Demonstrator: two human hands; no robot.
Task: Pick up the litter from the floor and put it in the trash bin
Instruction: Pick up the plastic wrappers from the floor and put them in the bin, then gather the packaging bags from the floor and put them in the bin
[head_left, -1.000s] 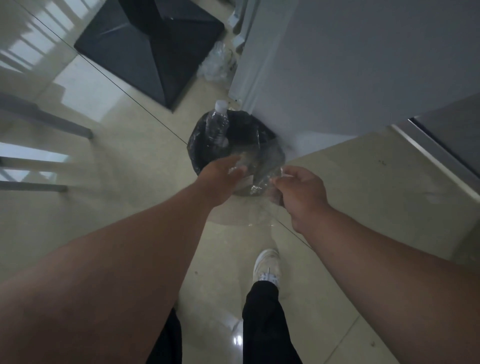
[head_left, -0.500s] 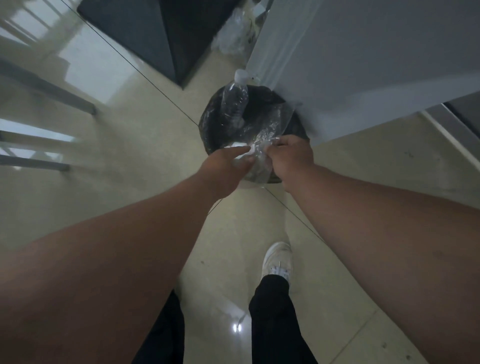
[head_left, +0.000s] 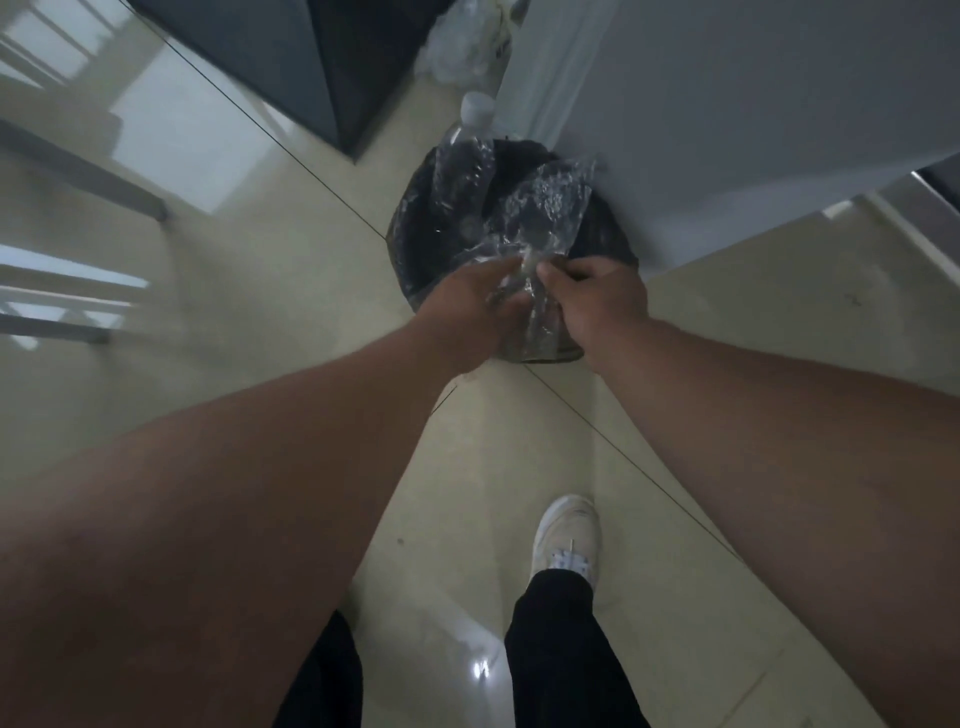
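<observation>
Head view: both hands meet just above centre of the frame, over the near rim of the black-lined trash bin (head_left: 415, 228). The left hand (head_left: 467, 306) and right hand (head_left: 597, 296) each pinch a crumpled clear plastic wrapper (head_left: 545, 213), fingers closed on its lower end; the sheet fans upward from both grips over the bin's mouth. A clear bottle (head_left: 467, 150) stands in the bin, upper centre.

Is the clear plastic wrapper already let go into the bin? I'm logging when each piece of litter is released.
No: both the left hand and the right hand pinch the clear plastic wrapper above the trash bin.
</observation>
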